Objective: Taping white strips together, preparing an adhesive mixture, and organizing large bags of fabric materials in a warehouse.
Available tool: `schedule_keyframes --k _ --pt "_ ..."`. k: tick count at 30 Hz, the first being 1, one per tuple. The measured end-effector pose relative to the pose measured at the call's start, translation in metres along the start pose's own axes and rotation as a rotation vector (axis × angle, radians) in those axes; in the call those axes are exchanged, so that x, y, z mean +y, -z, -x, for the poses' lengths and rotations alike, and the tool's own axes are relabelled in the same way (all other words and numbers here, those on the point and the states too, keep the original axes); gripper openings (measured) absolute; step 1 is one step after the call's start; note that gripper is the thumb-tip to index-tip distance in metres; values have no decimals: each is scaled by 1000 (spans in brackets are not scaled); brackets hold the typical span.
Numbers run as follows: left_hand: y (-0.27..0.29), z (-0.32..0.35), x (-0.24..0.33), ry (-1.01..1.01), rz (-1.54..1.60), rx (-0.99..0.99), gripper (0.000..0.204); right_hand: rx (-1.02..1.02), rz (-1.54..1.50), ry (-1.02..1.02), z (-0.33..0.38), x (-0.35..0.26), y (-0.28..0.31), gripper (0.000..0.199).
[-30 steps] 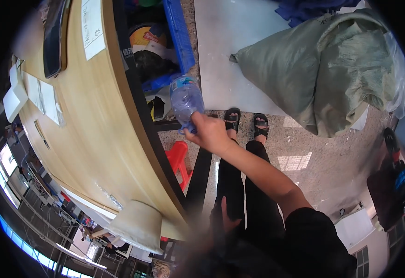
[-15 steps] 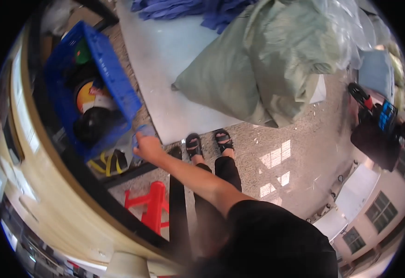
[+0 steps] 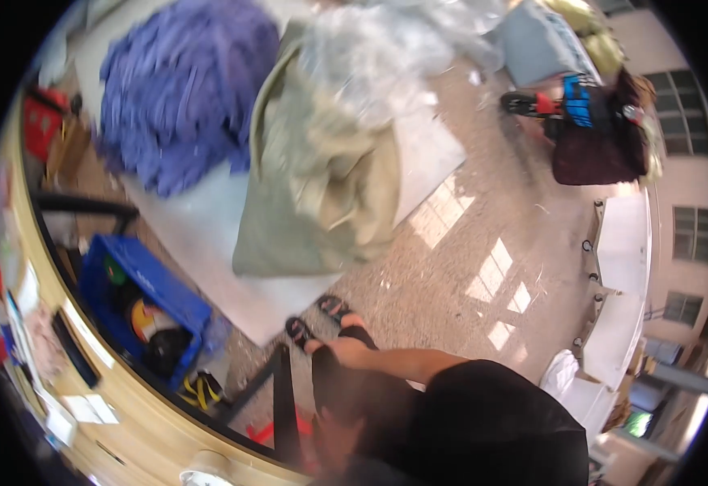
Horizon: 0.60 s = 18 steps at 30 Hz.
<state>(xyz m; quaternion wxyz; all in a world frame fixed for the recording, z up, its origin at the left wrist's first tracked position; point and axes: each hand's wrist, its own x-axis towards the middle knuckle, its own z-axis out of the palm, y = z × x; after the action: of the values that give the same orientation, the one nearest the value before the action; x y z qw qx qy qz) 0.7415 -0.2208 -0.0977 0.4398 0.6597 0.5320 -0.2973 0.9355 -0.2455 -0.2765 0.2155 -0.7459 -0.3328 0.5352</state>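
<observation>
At ten o'clock from my bare hand (image 3: 346,350) sits a blue crate (image 3: 147,283), at eleven o'clock a purple heap (image 3: 180,89), at twelve o'clock an olive-green sack (image 3: 313,194), on speckled grey floor (image 3: 467,267), against my black sleeve (image 3: 491,413).

**Right arm folded across the lap, left hand tucked low**

So the person's right hand (image 3: 344,350) sits out in front of the knees, fingers loosely curled and pointing left, nothing in it as far as I can tell. Its bare forearm runs back to the right into a short black sleeve at the shoulder. The left hand (image 3: 333,433) is way blurrier, resting low on the dark trouser leg near the bottom edge; can't make out its fingers.
</observation>
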Motion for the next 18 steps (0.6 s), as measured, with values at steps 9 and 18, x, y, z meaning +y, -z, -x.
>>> schedule_keyframes --k 9,18 --pt "-12 -72 85 -45 -440 -156 95 -39 -119 -797 367 146 129 49" --pt "-42 -52 429 -298 -483 -197 93 510 -538 -873 394 277 334 48"
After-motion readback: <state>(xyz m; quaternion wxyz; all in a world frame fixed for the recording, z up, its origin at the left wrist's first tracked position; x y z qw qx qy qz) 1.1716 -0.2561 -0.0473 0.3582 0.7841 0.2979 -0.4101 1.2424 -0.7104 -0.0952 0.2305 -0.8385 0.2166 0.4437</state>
